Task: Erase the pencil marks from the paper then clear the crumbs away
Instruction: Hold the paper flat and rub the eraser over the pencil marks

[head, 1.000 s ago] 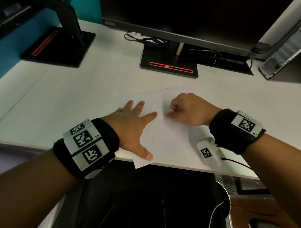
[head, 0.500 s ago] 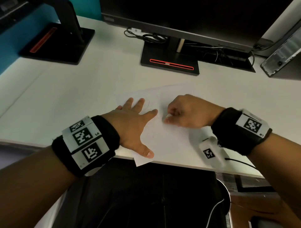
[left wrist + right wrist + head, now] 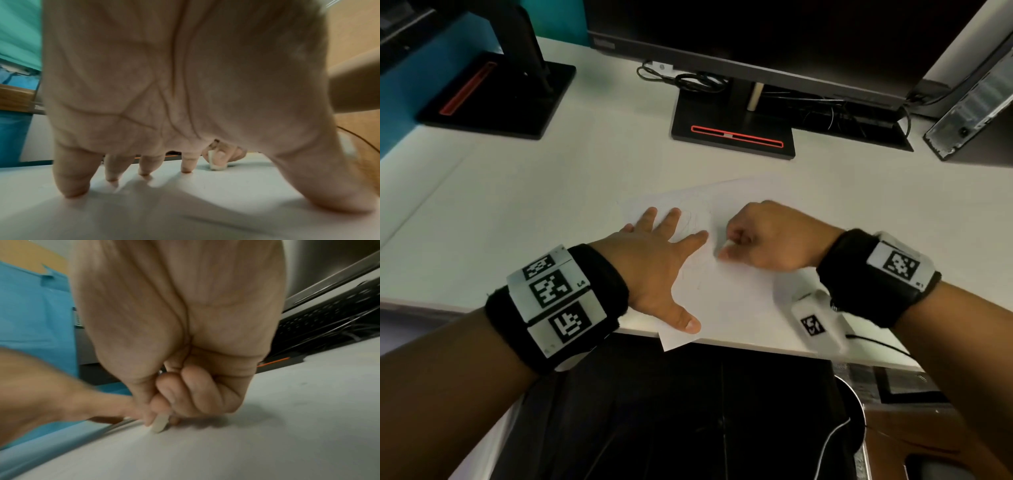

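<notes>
The paper (image 3: 739, 294) lies at the near edge of the white worktop (image 3: 517, 212), one corner hanging just over that edge, with faint pencil marks (image 3: 693, 222) on its far left part. The left hand (image 3: 654, 263) presses flat on the sheet's left side, fingers spread and straight, thumb at the near edge. Just right of it the right hand (image 3: 767, 240) is curled, pinching a small white eraser (image 3: 159, 425) whose tip touches the paper; a monitor stand (image 3: 732, 126) sits well beyond.
</notes>
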A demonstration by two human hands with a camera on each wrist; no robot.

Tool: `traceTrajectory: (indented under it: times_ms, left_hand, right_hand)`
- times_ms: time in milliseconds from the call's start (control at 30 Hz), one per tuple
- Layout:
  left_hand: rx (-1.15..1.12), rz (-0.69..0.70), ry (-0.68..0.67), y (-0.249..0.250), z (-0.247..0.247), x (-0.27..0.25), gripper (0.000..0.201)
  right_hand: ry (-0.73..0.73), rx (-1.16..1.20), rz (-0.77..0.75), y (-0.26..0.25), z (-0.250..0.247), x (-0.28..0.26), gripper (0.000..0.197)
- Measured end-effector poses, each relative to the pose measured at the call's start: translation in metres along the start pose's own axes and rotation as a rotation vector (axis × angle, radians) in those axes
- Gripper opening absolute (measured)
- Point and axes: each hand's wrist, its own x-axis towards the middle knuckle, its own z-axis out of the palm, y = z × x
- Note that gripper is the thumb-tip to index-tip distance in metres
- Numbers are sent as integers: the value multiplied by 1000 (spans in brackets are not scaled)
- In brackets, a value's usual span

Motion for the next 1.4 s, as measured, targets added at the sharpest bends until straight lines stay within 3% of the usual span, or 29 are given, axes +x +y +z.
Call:
traceTrajectory:
  times_ms: [133, 267, 367, 467, 567, 767, 967, 1233, 1400]
  left_hand:
    - [0, 4, 3, -1, 0, -1, 132]
    - [-13, 10, 14, -2, 1, -2, 132]
    - [-22, 19, 15, -3, 2, 0, 132]
    - [-2, 18, 11, -3, 3, 2, 133]
    - [-6, 14, 13, -3, 2, 0, 132]
    - [-11, 17, 24, -3, 2, 0, 133]
    - [-6, 11, 17, -2, 3, 0, 132]
    - [-7, 13, 27, -2, 2, -1, 132]
    - [-3, 14, 25, -2, 3, -1, 131]
  right_hand:
    - [69, -56, 91, 19, -9, 11, 44]
    - [62, -31, 18, 7, -6, 5, 42]
    - [-60, 63, -119, -25, 4, -6, 32]
    - [-166, 125, -178, -42, 18, -10, 34]
    - [-146, 76, -125, -24, 11, -6, 34]
    - [32, -48, 106, 22, -13, 5, 48]
    - [-106, 35, -50, -5, 6, -12, 38]
    - [47, -53, 134, 30, -11, 2, 41]
    - [-44, 46, -23, -11, -2, -11, 39]
